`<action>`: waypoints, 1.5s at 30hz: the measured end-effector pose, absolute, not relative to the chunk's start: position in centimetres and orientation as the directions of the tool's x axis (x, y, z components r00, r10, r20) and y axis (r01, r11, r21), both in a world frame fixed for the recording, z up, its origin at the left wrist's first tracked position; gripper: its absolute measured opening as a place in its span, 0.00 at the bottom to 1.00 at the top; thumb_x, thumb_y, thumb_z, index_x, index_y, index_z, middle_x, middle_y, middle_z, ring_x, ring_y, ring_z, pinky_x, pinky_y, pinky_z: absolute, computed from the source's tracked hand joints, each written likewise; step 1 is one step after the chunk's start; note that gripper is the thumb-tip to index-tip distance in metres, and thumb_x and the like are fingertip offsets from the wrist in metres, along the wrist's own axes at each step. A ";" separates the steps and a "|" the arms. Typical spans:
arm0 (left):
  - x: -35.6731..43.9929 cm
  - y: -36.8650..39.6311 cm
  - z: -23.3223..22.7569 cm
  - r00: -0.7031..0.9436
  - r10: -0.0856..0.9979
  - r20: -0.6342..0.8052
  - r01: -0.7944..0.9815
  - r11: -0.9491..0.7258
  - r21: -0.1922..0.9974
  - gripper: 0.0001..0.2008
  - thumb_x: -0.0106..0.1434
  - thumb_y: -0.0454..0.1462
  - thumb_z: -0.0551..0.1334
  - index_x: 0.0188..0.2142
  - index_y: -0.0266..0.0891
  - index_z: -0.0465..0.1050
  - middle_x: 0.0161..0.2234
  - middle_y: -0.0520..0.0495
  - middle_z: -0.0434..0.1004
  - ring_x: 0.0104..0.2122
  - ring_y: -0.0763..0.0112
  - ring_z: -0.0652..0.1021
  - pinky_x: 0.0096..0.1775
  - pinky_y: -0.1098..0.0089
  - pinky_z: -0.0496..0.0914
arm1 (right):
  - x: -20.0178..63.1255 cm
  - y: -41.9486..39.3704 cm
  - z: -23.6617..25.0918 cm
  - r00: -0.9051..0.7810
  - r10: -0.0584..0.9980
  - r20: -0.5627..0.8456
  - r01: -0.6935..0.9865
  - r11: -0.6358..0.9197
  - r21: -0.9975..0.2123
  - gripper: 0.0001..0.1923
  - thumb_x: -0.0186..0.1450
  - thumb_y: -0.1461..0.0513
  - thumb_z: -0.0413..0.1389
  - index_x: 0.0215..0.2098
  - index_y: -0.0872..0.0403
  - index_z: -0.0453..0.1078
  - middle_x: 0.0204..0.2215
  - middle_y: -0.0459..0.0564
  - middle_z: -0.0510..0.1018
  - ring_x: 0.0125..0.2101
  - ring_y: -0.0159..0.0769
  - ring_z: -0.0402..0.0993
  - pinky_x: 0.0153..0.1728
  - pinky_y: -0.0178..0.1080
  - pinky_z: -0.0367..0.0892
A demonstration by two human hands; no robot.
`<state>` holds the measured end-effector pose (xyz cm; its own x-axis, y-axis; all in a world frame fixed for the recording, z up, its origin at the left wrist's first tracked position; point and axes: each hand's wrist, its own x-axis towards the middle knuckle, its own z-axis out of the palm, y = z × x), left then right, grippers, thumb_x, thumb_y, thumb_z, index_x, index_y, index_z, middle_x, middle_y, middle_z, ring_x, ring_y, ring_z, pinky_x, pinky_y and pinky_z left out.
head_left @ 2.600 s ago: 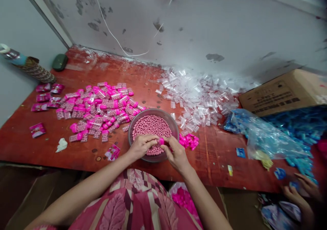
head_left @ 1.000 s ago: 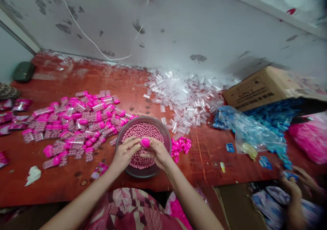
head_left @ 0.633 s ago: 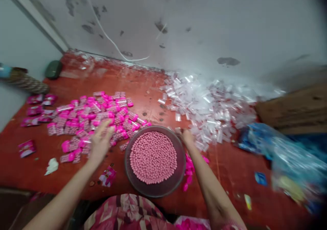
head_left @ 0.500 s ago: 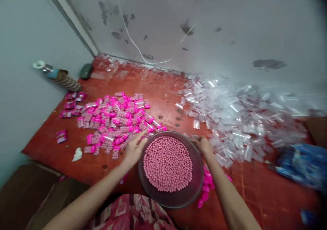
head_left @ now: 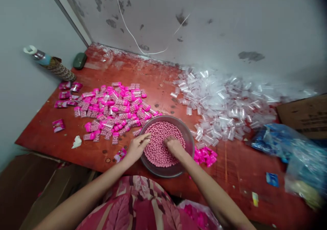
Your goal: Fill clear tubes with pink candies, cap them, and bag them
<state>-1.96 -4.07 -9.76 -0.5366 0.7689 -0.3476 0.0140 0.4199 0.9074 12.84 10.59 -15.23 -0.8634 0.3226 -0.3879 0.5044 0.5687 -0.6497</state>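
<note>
A grey bowl (head_left: 163, 174) full of small pink balls (head_left: 163, 133) stands at the near edge of the red table (head_left: 153, 77). My left hand (head_left: 137, 147) rests on the bowl's left rim, fingers spread and holding nothing. My right hand (head_left: 174, 147) lies on the balls inside the bowl with its fingers curled down; what it holds is hidden. Left of the bowl lies a heap of filled tubes with pink caps (head_left: 114, 111). To the right of the bowl are loose pink caps (head_left: 204, 155), and behind them a big heap of empty clear tubes (head_left: 222, 104).
A cardboard box (head_left: 304, 114) and a bag of blue items (head_left: 288, 145) sit at the right. Pink sachets (head_left: 65, 95), a bottle (head_left: 51, 65) and a green object (head_left: 79, 60) lie at the far left. A white paper wad (head_left: 76, 142) lies near the front edge.
Both hands capped a tube over the bowl, then my left hand went to the filled heap and my right to the clear tubes. Both are now back at the bowl.
</note>
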 end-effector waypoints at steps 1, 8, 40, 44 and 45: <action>-2.0 -4.6 -9.8 -0.544 0.765 -0.344 0.010 0.416 0.909 0.17 0.58 0.39 0.55 0.46 0.38 0.69 0.43 0.44 0.74 0.43 0.65 0.73 0.47 0.64 0.66 | 12.4 9.5 -16.2 -0.864 0.324 -0.385 0.503 0.551 -0.666 0.08 0.56 0.71 0.48 0.26 0.58 0.67 0.29 0.56 0.72 0.38 0.40 0.64 0.42 0.39 0.57; -2.3 -7.6 -10.1 -0.611 0.741 -0.278 0.087 0.412 0.907 0.17 0.58 0.39 0.56 0.46 0.37 0.68 0.44 0.43 0.73 0.43 0.65 0.73 0.46 0.64 0.66 | 11.4 4.7 -19.4 -0.841 0.420 -0.341 0.475 0.274 -0.836 0.05 0.53 0.69 0.49 0.28 0.56 0.63 0.26 0.47 0.69 0.29 0.33 0.65 0.34 0.34 0.61; -0.3 -2.1 -10.9 0.022 0.934 -0.357 0.222 0.343 0.913 0.20 0.53 0.45 0.59 0.42 0.38 0.73 0.42 0.44 0.75 0.43 0.59 0.72 0.46 0.62 0.64 | 17.6 5.4 -10.4 -0.731 0.646 -0.218 0.315 0.036 -0.949 0.10 0.56 0.57 0.57 0.34 0.54 0.68 0.21 0.42 0.71 0.21 0.28 0.68 0.24 0.30 0.63; -0.8 -2.3 -12.7 -0.132 0.843 -0.521 -0.028 0.522 0.852 0.27 0.46 0.48 0.64 0.43 0.34 0.71 0.42 0.42 0.75 0.42 0.57 0.73 0.45 0.58 0.66 | 17.7 3.8 -12.0 -0.465 0.838 -0.284 0.330 -0.134 -0.935 0.12 0.59 0.55 0.53 0.37 0.53 0.67 0.25 0.45 0.73 0.24 0.31 0.70 0.27 0.34 0.66; -0.8 -2.3 -12.8 -0.155 0.824 -0.544 -0.128 0.530 0.838 0.27 0.46 0.47 0.65 0.43 0.34 0.71 0.41 0.42 0.75 0.41 0.58 0.74 0.44 0.59 0.68 | 18.1 3.6 -12.1 -0.437 0.862 -0.256 0.341 -0.104 -0.934 0.13 0.58 0.55 0.53 0.39 0.52 0.68 0.30 0.47 0.74 0.29 0.33 0.71 0.32 0.35 0.66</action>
<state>-0.81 -2.30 -12.81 -0.1554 0.8243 -0.5445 -0.1278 0.5298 0.8385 18.09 3.61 -12.13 -0.4373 0.8620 -0.2563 0.3415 -0.1045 -0.9341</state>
